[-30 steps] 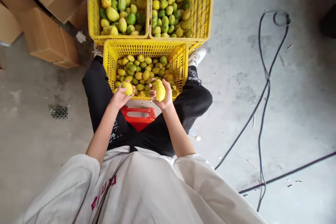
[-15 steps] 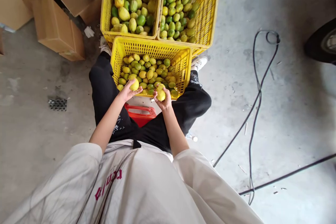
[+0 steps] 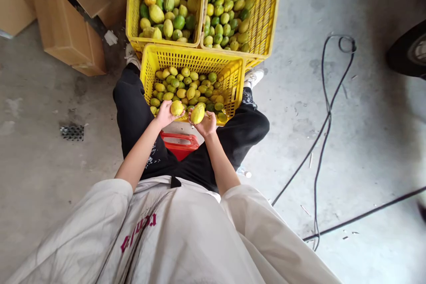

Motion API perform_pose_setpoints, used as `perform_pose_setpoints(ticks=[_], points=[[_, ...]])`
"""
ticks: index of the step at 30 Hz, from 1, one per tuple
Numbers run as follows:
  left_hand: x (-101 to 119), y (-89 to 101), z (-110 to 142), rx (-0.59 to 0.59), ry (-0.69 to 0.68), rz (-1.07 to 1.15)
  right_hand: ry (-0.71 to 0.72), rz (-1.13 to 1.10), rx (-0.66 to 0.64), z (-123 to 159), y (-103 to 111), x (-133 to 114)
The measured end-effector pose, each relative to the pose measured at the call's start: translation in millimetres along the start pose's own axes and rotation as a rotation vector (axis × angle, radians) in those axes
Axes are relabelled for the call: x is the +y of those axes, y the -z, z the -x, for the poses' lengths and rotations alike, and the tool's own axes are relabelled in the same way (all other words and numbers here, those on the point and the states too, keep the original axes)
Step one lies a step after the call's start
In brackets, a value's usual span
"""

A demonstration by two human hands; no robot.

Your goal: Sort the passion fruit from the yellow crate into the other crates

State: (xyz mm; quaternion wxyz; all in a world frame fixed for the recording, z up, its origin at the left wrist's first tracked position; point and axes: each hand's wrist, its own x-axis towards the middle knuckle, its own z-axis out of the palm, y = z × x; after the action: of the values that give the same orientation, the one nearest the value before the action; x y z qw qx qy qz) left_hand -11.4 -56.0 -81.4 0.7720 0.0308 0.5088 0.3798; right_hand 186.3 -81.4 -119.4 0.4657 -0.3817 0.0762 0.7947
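My left hand (image 3: pixel 165 114) holds a round yellow lemon (image 3: pixel 176 108), palm turned up. Close beside it, my right hand (image 3: pixel 207 123) has another yellow lemon (image 3: pixel 197 114) resting on its palm and fingers. Both hands are over the near rim of a yellow plastic crate (image 3: pixel 235 93) that stands between my legs. Inside the crate lie many yellow and greenish lemons (image 3: pixel 191 93). My fingers partly hide the lemons at the near side.
Two more yellow crates stand beyond: the left crate (image 3: pixel 132 13) and the right crate (image 3: pixel 266 17), both holding yellow and green fruit. Cardboard boxes (image 3: pixel 63 31) lie at left. A red plastic object (image 3: pixel 181 144) is below me. A black cable (image 3: pixel 328 120) and a wheel (image 3: pixel 409 49) are at right.
My hands have come closer together, each still with its lemon. The right hand has turned and opened more, so its lemon now lies on the palm side.
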Motion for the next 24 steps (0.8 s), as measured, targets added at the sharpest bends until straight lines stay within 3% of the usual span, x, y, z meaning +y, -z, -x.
perform_pose_setpoints(ticks=[4, 10, 18, 21, 24], points=[[-2, 2.8, -1, -0.009, 0.047, -0.041, 0.003, 0.046, 0.003, -3, 3, 2], [-6, 9.4, -1, -0.047, 0.035, -0.118, -0.045, 0.008, 0.123, -8, 6, 5], [-4, 8.6, -4, 0.023, -0.082, -0.078, 0.016, -0.073, 0.030, -2, 1, 3], [-3, 8.9, -6, 0.056, -0.057, -0.066, 0.065, -0.082, -0.027, -2, 0, 2], [-5, 10.9, -8, 0.052, -0.029, -0.075, 0.056, -0.050, 0.028, -5, 3, 2]])
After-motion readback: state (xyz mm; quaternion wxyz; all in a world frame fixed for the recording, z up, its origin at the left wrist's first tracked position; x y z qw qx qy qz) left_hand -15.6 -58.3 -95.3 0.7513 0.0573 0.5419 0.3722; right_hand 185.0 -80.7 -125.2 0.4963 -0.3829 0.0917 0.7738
